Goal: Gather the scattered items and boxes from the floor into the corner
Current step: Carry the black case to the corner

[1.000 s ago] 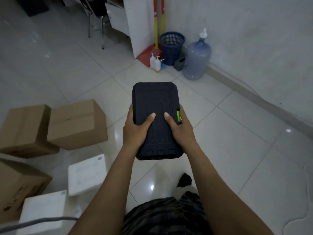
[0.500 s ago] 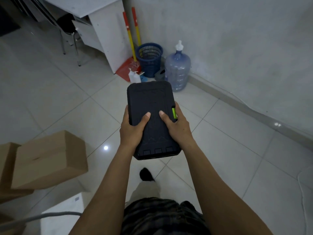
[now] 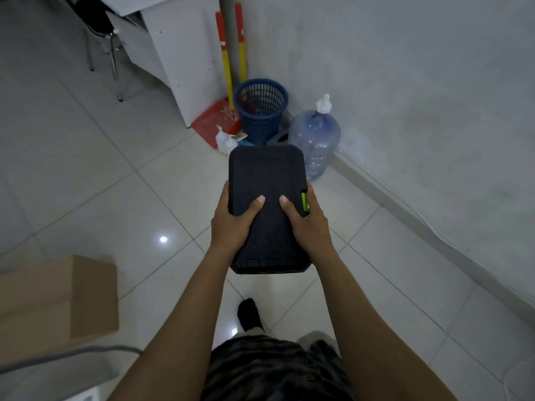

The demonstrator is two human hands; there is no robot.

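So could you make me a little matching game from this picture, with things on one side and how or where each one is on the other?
Things:
1. black case
2. basket
3. water jug
4. cardboard box

Descriptions:
a. brown, on the floor at left
b. held by the left hand and right hand
c. translucent, white pump on top
d. dark blue mesh

Pairs: 1-b, 2-d, 3-c, 4-a

Case (image 3: 266,180) btwn L hand (image 3: 231,224) & R hand (image 3: 309,227), above floor (image 3: 115,198). Basket (image 3: 260,111) behind case, at wall (image 3: 405,82); jug (image 3: 315,140) just R of basket. Box (image 3: 58,302) on floor, L of arms.
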